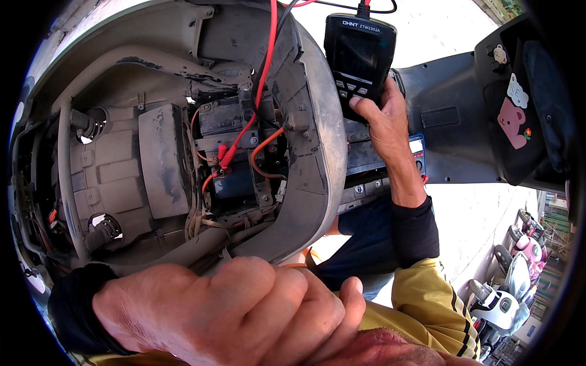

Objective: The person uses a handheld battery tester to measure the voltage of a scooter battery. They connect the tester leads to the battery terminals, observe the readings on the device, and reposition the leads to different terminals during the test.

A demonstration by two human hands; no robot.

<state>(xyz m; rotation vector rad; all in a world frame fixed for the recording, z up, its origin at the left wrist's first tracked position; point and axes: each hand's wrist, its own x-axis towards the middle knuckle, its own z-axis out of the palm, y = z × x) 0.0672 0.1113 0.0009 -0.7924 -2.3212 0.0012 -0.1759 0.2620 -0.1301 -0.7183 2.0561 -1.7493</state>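
Head view: the right hand (386, 113) grips a black tester (357, 52); the left hand (226, 308) is clenched.

The tester rises above the right palm, thumb against its lower face; whether the left fist encloses anything, I cannot tell. Just below the right hand, a blue meter (417, 145) shows partly behind the wrist. Left of that hand, a curved panel (326, 122) stands between it and the batteries (234, 185). Beyond the left fist, which hides its near edge, the open vehicle body (110, 183) contains these batteries, orange wires (261, 146) and a red clamp (227, 157).
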